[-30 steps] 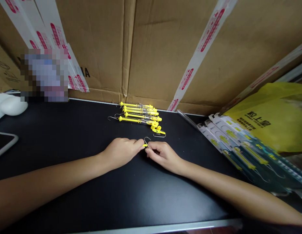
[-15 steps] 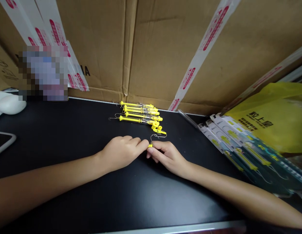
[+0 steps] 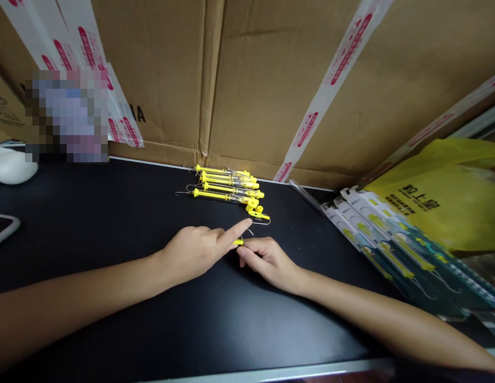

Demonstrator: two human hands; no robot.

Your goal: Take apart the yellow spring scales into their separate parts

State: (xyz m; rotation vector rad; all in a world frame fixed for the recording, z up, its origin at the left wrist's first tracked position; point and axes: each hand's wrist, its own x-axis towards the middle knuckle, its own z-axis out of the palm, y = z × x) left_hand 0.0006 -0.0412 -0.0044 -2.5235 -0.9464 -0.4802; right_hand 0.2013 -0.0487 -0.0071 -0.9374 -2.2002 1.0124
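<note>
My left hand [image 3: 194, 250] is closed around a slim yellow tool with a bent wire hook [image 3: 239, 242], and only its yellow end shows. Its index finger points out past the tool, against the thin wire. From the other side, my right hand [image 3: 270, 261] pinches near that yellow end with thumb and forefinger; exactly what sits between those fingertips is hidden. Just beyond the hands lie small yellow clip parts [image 3: 252, 205] with a wire loop and a little spring. Behind them, several similar yellow hooked tools [image 3: 213, 196] lie side by side.
Packaged yellow tools on cards [image 3: 375, 229] are stacked at the right, beside a yellow plastic bag [image 3: 443, 197]. A clear strip [image 3: 305, 195] lies near them. A large taped cardboard box [image 3: 263, 96] walls off the back. At the left are a phone-like device [image 3: 2, 229] and a white object [image 3: 16, 166].
My left index finger has stretched out forward over the wire hook, which now leans differently. More of the yellow end shows between the hands; the view has shifted slightly.
</note>
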